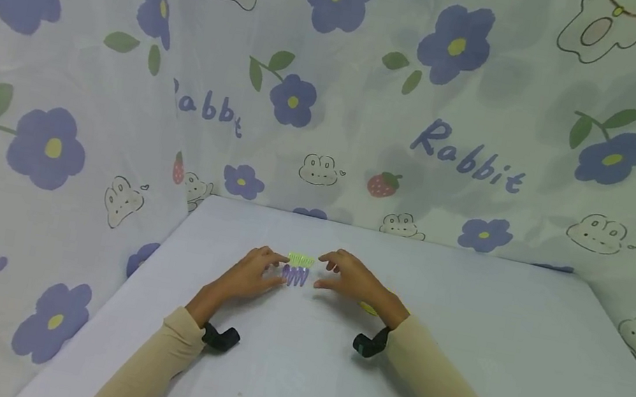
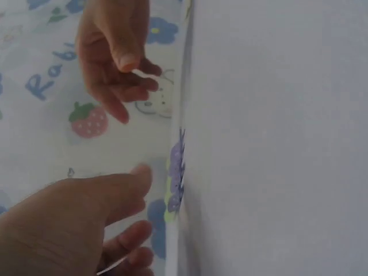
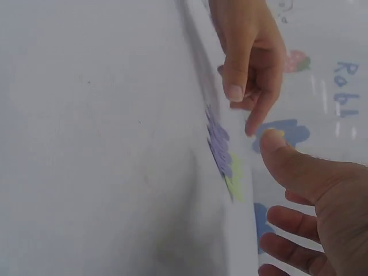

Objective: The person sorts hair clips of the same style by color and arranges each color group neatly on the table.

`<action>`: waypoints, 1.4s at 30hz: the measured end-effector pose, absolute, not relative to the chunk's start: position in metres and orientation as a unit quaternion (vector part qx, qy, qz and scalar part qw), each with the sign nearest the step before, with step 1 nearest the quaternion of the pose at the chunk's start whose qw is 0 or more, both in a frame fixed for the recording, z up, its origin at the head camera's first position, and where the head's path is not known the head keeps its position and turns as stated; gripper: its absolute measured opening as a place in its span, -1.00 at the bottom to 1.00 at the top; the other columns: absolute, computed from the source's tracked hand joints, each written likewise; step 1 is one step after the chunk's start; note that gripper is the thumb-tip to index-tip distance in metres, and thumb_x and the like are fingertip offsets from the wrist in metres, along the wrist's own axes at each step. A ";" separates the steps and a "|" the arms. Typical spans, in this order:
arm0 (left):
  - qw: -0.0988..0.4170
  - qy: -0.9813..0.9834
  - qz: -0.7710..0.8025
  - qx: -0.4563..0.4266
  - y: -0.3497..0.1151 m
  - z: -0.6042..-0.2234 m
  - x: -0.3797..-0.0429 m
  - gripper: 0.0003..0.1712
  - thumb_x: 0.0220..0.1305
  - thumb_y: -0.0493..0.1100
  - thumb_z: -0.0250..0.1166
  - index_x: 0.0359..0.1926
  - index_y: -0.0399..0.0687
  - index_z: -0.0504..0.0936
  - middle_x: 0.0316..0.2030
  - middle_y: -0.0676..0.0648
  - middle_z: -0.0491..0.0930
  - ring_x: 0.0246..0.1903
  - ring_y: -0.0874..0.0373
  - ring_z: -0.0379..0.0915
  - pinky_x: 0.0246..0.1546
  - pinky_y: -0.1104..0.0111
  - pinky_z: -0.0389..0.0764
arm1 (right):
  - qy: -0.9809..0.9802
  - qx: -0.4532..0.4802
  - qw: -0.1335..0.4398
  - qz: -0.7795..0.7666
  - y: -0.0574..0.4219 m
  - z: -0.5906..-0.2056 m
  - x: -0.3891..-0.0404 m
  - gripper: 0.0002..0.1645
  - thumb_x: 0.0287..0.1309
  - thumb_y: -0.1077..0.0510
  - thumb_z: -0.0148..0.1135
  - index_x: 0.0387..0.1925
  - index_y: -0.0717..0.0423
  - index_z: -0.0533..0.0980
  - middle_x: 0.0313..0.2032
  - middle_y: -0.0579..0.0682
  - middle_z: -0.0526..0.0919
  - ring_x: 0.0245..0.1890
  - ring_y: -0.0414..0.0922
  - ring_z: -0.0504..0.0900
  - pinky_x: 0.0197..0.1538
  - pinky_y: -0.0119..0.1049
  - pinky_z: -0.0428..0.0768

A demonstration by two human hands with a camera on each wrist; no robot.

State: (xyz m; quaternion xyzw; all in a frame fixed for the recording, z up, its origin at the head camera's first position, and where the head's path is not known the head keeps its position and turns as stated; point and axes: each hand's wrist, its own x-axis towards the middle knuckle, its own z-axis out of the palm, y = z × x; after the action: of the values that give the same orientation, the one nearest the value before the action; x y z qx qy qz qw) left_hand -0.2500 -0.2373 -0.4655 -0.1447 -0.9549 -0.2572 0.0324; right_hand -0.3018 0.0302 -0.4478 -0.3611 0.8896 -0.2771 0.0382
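Note:
Two short rows of small pieces lie side by side on the white table (image 1: 286, 377). The nearer row is purple teardrop-shaped pieces (image 1: 295, 276), probably hair clips. Just behind it is a row of narrow yellow-green pieces (image 1: 301, 260). My left hand (image 1: 249, 273) is at the left end of the rows, index finger and thumb spread; whether the fingertips touch the pieces I cannot tell. On the other side, my right hand (image 1: 352, 277) hovers a little apart from the rows, fingers loosely bent, holding nothing. Both wrist views show the purple row edge-on.
A yellow object (image 1: 367, 308) lies on the table, partly hidden by my right forearm. Each wrist wears a black camera (image 1: 221, 337). A printed cloth (image 1: 355, 134) with flowers and rabbits hangs along the table's back and left side.

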 end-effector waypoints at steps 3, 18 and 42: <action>0.048 -0.953 -0.261 -0.147 -0.227 -0.458 -0.248 -0.56 0.33 -0.06 0.35 0.20 0.00 0.61 -0.21 -0.04 0.52 -0.23 0.11 0.39 -0.20 0.25 0.48 | 0.882 -0.374 0.018 -0.287 0.054 -0.441 -0.296 -0.33 0.17 -0.08 0.42 0.20 0.20 0.51 -0.05 0.11 0.65 -0.03 0.00 0.62 0.03 -0.12 0.62; 0.029 -0.937 -0.208 -0.279 -0.159 -0.432 -0.252 -0.70 0.35 -0.18 0.32 0.07 -0.12 0.65 -0.13 -0.07 0.60 -0.09 0.05 0.52 -0.06 0.21 0.58 | 0.906 -0.305 -0.047 -0.291 0.154 -0.428 -0.267 -0.59 0.18 0.07 0.42 0.00 0.19 0.60 -0.09 0.12 0.68 -0.22 -0.13 0.60 -0.21 -0.34 0.58; -0.071 -0.897 -0.136 -0.415 -0.068 -0.449 -0.269 -0.54 0.40 -0.41 0.15 0.11 0.20 0.69 0.02 0.02 0.58 0.08 0.17 0.49 0.18 0.36 0.50 | 0.891 -0.314 0.043 -0.325 0.200 -0.462 -0.228 -0.89 0.28 0.08 0.33 -0.19 -0.04 0.64 -0.34 -0.26 0.62 -0.37 -0.36 0.50 -0.30 -0.43 0.55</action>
State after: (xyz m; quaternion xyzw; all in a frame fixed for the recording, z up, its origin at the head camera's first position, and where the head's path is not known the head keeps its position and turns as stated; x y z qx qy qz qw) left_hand -0.2694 -0.0681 -0.4490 -0.4150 -0.8967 -0.1363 -0.0710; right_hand -0.2283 0.2000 -0.4616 -0.3142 0.8909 -0.3250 0.0433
